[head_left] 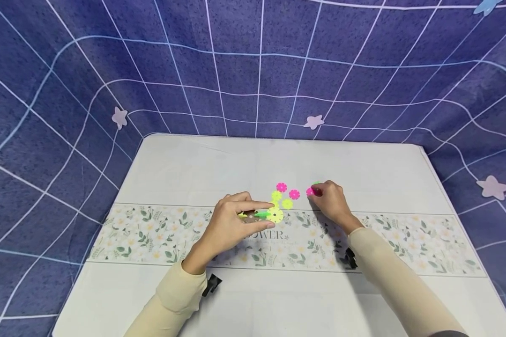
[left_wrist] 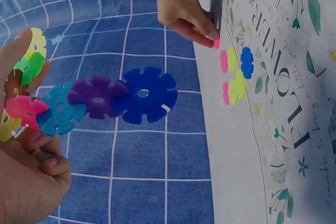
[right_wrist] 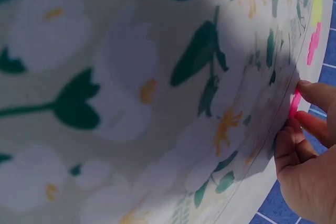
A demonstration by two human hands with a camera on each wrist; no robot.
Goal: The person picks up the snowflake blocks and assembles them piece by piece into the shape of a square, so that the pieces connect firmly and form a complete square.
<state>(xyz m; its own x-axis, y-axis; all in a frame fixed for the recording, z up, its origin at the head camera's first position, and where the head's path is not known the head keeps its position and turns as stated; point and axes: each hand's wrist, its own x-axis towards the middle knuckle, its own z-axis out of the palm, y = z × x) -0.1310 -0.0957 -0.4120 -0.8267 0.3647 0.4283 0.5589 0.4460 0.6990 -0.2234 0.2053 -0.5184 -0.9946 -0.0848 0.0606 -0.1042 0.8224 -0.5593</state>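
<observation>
My left hand (head_left: 232, 220) (left_wrist: 31, 156) grips a chain of notched plastic discs between thumb and fingers. Yellow, green, brown, pink, light blue (left_wrist: 60, 109), purple (left_wrist: 98, 98) and dark blue (left_wrist: 149, 95) discs show in the left wrist view, the dark blue one at the free end. Over the table, my right hand (head_left: 331, 201) (right_wrist: 310, 145) pinches a pink disc (right_wrist: 295, 102) with thumb and forefinger, its wrist to the right of the loose discs. A green disc (head_left: 316, 183) is partly hidden behind this hand.
Pink discs (head_left: 294, 194) and yellow discs (head_left: 287, 204) lie on the white table (head_left: 194, 164) between the hands. A loose blue disc (left_wrist: 247, 62) shows beside them in the left wrist view. A flower-printed band crosses the table; a blue gridded cloth (head_left: 219, 70) rises behind it.
</observation>
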